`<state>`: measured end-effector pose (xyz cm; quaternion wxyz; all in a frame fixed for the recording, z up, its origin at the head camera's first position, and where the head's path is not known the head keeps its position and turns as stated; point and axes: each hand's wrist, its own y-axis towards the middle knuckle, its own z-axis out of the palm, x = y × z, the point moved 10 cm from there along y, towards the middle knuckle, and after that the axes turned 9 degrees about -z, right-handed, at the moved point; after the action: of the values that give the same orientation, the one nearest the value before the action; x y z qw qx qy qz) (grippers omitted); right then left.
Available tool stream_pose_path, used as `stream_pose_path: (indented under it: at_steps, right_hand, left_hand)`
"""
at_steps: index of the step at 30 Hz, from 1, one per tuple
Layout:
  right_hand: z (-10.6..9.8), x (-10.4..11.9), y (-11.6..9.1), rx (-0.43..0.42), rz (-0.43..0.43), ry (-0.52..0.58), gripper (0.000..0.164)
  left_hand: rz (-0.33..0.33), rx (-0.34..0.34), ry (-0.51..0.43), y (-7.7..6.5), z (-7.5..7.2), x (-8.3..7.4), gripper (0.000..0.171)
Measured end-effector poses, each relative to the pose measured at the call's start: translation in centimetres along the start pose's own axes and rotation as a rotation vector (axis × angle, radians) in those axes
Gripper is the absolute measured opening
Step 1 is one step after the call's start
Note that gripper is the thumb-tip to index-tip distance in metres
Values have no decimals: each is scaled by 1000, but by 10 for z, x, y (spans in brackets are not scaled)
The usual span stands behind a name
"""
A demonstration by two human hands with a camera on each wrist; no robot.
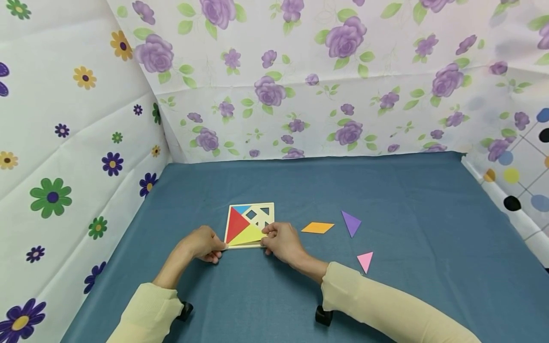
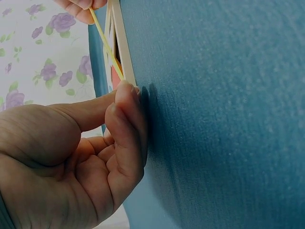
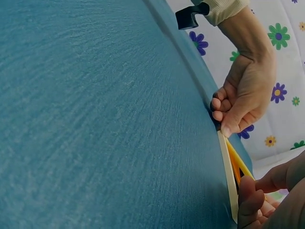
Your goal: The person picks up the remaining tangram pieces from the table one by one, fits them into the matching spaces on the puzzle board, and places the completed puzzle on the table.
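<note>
A pale wooden tangram tray (image 1: 259, 218) lies on the blue cloth in front of me. My left hand (image 1: 203, 243) grips its near left corner between thumb and index finger, the other fingers curled under. At the tray's right side, my right hand (image 1: 283, 243) pinches the right end of a large yellow triangle (image 1: 249, 236). That triangle tilts, its right end raised above the near rim and its left tip down by the left fingertips, as the left wrist view shows. A large red triangle (image 1: 236, 226) sits flat in the tray, with a blue piece (image 1: 241, 208) behind it.
To the right of the tray lie an orange parallelogram (image 1: 318, 227), a purple triangle (image 1: 351, 223) and a pink triangle (image 1: 365, 261). Flower-printed sheets (image 1: 268, 90) stand behind and to the left, and a dotted sheet (image 1: 525, 190) is on the right.
</note>
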<state>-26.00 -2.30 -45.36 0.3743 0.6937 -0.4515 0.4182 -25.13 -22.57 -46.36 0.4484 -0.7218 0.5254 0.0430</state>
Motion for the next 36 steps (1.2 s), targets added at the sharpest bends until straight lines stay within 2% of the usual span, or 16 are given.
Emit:
stream_pose_path:
  at_steps: [18,26,36]
  right_hand:
    - [-4,10,-1,12,-85,-121,18]
    - [-1,18,1,44,-156,-203,22]
    - [-1,18,2,62,-142,-205,20]
  left_hand:
    - [0,-4,8,1,0,1,22]
    - [-22,-7,2,2,0,3,21]
    - [-27,19,5,5,0,4,21]
